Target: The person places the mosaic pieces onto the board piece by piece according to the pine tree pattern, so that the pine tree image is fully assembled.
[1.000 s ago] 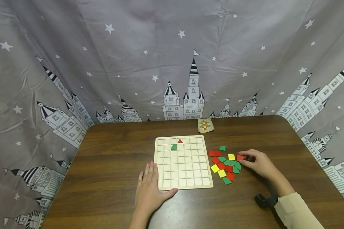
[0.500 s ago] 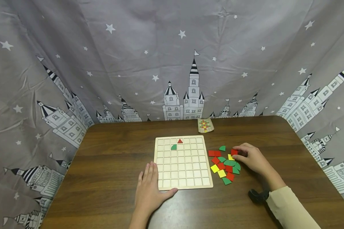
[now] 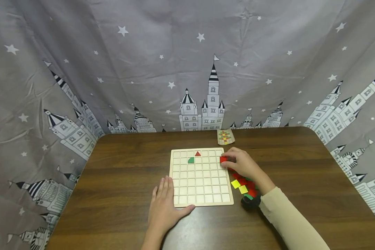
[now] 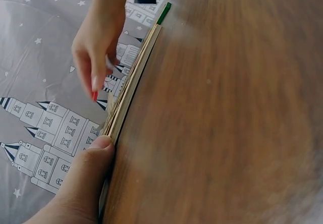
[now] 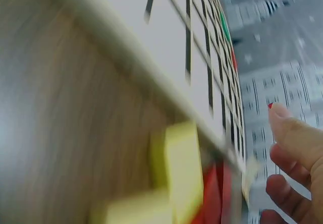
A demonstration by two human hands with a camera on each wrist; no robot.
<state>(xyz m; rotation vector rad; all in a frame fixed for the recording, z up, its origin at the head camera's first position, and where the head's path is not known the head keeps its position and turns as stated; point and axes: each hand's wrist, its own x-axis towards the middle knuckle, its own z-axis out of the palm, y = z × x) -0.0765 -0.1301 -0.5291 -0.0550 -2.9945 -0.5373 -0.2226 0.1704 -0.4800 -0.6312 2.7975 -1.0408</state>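
A red square tile [image 3: 223, 159] is pinched between the thumb and fingers of my right hand [image 3: 241, 163], held at the right edge of the gridded wooden board [image 3: 198, 180]. The right wrist view shows only a speck of red at the thumb tip. My left hand [image 3: 163, 206] rests at the board's near left corner, fingers straight along the left side and thumb against the near edge. In the grid lie a red triangle [image 3: 198, 153] and, below it to the left, a green quarter-round tile [image 3: 191, 160].
Several loose tiles lie right of the board, among them yellow squares [image 3: 243, 189], red squares [image 3: 252, 193] and green quarter-rounds; the right arm hides part of them. A small pattern card [image 3: 226, 137] lies behind the board. A grey printed curtain [image 3: 162, 69] hangs behind the table.
The right hand has carried the red square tile leftward from the far right of the loose tiles to the board's right edge. The left hand has stayed in place on the board.
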